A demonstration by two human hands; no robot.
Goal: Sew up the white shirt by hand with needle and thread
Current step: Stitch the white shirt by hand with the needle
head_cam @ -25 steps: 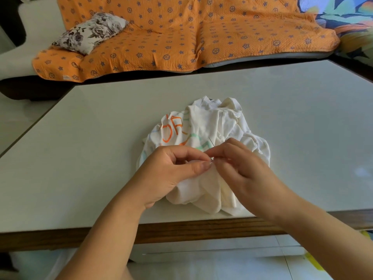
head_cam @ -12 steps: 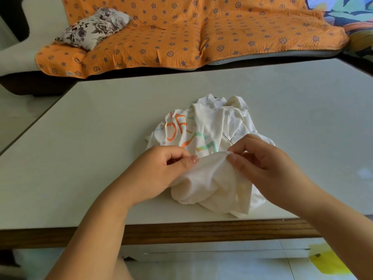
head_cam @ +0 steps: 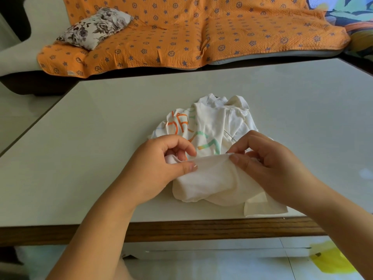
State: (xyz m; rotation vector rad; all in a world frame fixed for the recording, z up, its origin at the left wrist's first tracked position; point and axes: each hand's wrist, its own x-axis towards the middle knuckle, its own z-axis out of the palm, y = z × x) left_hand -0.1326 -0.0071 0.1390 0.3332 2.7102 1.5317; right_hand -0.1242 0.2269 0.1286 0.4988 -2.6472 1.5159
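Fabric of the crumpled white printed shirt point(head_cam: 214, 122) is pinched in a fold by left hand point(head_cam: 161, 168) and right hand point(head_cam: 268, 168), which cover the shirt's near part. Under the shirt lies a pale wood-edged table point(head_cam: 101, 148); beyond the shirt, an orange star-patterned sofa cover point(head_cam: 181, 33) and grey floral cushion point(head_cam: 94, 27).

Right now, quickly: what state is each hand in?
Left hand: closed, pinching the white shirt fold.
Right hand: closed, pinching the same fold.

Shirt fold: drawn out since a second ago.
Left hand point(head_cam: 159, 168) and right hand point(head_cam: 270, 164), earlier pinching at one spot, now apart; shirt point(head_cam: 214, 122) edge stretched between their grips.
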